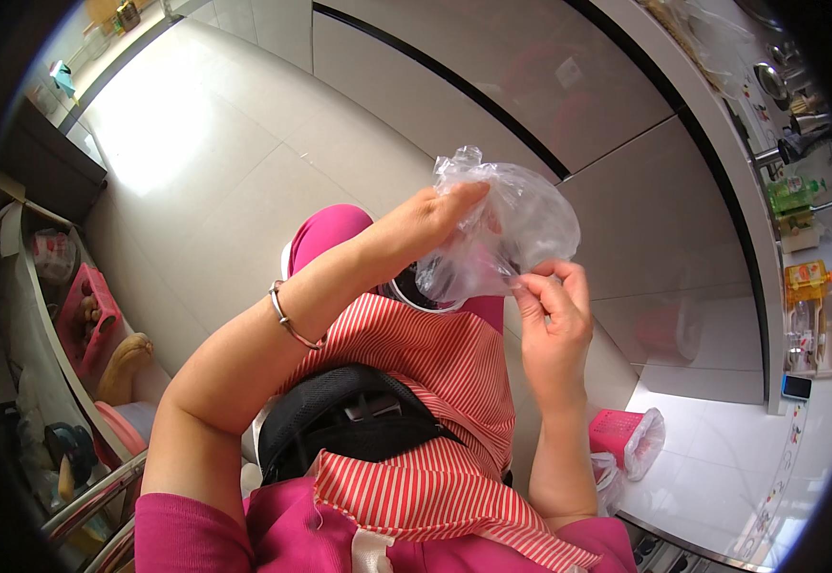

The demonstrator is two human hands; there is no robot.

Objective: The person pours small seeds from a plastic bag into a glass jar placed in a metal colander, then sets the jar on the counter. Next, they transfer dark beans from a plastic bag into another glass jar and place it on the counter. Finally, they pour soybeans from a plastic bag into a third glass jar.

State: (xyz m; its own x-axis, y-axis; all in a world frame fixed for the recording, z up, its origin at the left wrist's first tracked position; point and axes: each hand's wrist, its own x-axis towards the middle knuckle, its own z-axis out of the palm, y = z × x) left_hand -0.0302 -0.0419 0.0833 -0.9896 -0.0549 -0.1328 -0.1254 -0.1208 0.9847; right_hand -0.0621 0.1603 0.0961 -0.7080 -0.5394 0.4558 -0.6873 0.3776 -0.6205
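Observation:
A clear plastic bag (538,215) is held up between both hands, above my lap. My left hand (452,215) grips its gathered upper part, with the thumb pressed on the film; the other fingers are partly hidden by the plastic. My right hand (556,297) pinches the bag's lower edge between thumb and finger. Directly beneath the bag, a round container with a white rim (427,304) and dark inside shows partly between my knees. A red-and-white striped apron (423,329) covers my lap, and a black pouch (351,415) lies on it.
Grey cabinet doors (645,236) stand ahead, below a counter with soap bottles (806,279) and metal utensils. A pink lined waste basket (620,437) is on the floor at the right. At the left, a shelf holds a pink basket (90,315) and a tan squash (126,365).

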